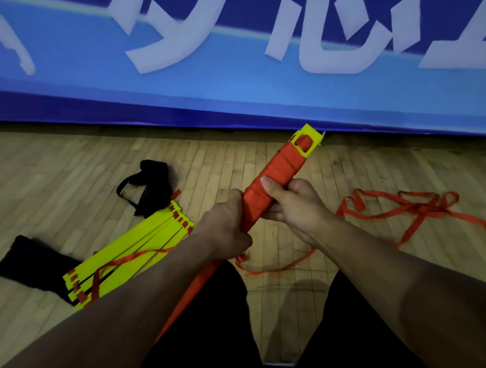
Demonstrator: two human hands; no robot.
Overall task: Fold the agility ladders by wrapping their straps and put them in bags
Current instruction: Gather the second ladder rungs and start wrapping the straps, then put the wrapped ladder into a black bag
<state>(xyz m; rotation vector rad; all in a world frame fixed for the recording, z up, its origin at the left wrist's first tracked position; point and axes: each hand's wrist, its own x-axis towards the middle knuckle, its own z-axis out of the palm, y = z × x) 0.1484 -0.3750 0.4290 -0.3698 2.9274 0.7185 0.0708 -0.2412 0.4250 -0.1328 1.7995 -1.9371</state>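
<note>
Wooden floorboards (263, 165) ran up to a blue banner (231, 99) with large white characters along the far edge. Both hands gripped a bundled ladder (275, 176), its yellow rungs stacked and wound round with orange strap, the yellow end pointing up and away toward the banner. The left hand (227, 224) was curled round the lower part of the bundle, and the right hand (291, 203) clasped it just above, thumb laid across the orange wrapping. A loose orange strap (408, 208) trailed in tangled loops on the floor to the right. To the left lay a second ladder (126, 256), yellow rungs fanned flat, resting partly on a black bag (27, 262); another black bag (148, 184) with a strap lay just beyond it
</note>
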